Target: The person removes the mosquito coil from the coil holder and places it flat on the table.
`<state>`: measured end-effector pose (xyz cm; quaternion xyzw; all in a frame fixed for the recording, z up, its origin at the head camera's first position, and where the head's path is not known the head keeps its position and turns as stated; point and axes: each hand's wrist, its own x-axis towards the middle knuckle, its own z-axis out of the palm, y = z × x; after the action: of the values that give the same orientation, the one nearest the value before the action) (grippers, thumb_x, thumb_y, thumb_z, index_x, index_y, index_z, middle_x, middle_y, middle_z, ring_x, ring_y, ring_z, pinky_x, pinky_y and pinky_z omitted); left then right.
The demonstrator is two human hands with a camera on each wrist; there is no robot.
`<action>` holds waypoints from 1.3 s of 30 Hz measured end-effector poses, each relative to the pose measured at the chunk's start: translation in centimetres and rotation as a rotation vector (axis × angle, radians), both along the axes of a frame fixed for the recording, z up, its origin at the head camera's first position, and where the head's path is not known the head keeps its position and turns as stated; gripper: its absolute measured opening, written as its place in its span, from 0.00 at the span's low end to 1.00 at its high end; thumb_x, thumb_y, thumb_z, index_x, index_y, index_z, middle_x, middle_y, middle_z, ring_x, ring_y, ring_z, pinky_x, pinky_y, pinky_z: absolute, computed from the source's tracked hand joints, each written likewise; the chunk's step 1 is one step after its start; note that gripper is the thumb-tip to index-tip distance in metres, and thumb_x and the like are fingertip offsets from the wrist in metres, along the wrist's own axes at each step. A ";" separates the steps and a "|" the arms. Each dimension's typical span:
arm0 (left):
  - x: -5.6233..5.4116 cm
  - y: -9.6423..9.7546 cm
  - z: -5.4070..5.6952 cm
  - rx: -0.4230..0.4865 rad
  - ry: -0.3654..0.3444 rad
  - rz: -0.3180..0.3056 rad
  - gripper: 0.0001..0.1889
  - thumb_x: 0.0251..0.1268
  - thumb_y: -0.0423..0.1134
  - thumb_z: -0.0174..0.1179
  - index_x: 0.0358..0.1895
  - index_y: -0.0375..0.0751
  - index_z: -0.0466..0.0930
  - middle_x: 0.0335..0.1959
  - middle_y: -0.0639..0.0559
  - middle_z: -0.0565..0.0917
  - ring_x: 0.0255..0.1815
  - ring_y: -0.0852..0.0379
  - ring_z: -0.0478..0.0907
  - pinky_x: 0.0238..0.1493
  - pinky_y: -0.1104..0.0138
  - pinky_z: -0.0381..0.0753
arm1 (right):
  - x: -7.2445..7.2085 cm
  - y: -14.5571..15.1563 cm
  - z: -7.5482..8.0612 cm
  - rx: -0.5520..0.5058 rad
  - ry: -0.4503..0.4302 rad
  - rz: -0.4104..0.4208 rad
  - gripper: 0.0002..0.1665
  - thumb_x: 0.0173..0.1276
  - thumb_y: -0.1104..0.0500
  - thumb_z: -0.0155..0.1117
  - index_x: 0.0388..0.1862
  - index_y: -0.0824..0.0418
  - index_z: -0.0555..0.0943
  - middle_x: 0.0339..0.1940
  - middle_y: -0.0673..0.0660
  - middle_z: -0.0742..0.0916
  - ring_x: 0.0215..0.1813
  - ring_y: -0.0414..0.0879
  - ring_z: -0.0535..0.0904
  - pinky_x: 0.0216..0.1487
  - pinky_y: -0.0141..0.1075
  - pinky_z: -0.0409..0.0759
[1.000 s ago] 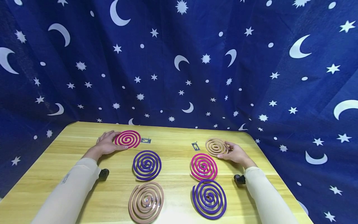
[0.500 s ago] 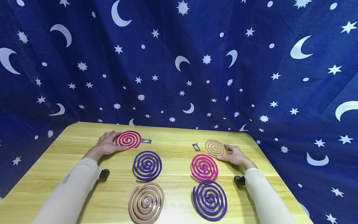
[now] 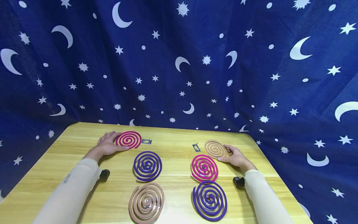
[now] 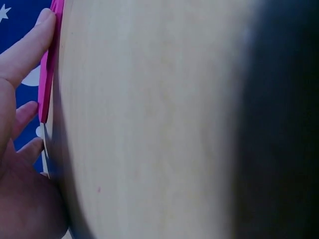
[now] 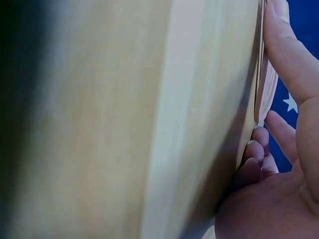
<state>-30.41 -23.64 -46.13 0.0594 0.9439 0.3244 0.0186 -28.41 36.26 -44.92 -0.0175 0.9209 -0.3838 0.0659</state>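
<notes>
In the head view my left hand holds a magenta spiral coil by its left side at the back left of the table. Its thumb lies along the coil's near edge, fingers at the far edge. The left wrist view shows the thumb on this coil's rim, close over the wood. My right hand grips a light tan spiral coil at the back right, thumb at the near edge and fingers at the right. Close to the tabletop, that coil appears edge-on in the right wrist view.
Nearer lie a purple coil and a tan coil on the left, a pink coil and a purple coil on the right. Small dark rectangular outlines mark the table by each held coil. A starry blue curtain hangs behind.
My right hand and the tan coil have shifted slightly toward me and lower. The left hand and magenta coil have barely moved. The view has tilted a little.
</notes>
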 end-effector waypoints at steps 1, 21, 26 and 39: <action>0.2 0.1 0.3 0.003 -0.005 0.001 0.56 0.47 0.66 0.73 0.74 0.34 0.62 0.76 0.25 0.52 0.75 0.22 0.36 0.70 0.33 0.34 | -0.1 0.0 -0.1 -0.003 0.000 0.000 0.56 0.57 0.52 0.81 0.75 0.72 0.61 0.61 0.73 0.73 0.61 0.64 0.69 0.66 0.57 0.65; 0.0 -0.9 0.1 0.084 -0.103 -0.046 0.69 0.42 0.69 0.74 0.80 0.35 0.45 0.78 0.25 0.46 0.76 0.24 0.27 0.69 0.34 0.24 | -0.5 0.1 0.0 -0.004 0.013 0.029 0.53 0.56 0.55 0.82 0.74 0.73 0.63 0.56 0.70 0.74 0.56 0.61 0.70 0.58 0.48 0.70; 0.3 -0.3 1.8 0.120 -0.085 -0.101 0.66 0.46 0.64 0.75 0.80 0.34 0.44 0.76 0.23 0.48 0.75 0.22 0.35 0.69 0.31 0.34 | -0.5 0.1 -0.2 -0.016 -0.005 0.015 0.53 0.56 0.55 0.82 0.74 0.71 0.63 0.56 0.69 0.73 0.53 0.58 0.70 0.54 0.44 0.71; 0.6 4.3 4.8 0.389 0.097 -0.279 0.50 0.53 0.46 0.78 0.79 0.52 0.57 0.76 0.40 0.61 0.75 0.34 0.55 0.69 0.36 0.56 | -0.5 0.5 -0.5 -0.041 -0.016 0.000 0.53 0.56 0.56 0.82 0.75 0.70 0.63 0.56 0.68 0.72 0.52 0.57 0.69 0.53 0.42 0.68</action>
<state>-29.81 -19.38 -41.35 0.2071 0.8460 0.4912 0.0058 -28.87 36.74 -45.38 -0.0159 0.9122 -0.4029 0.0731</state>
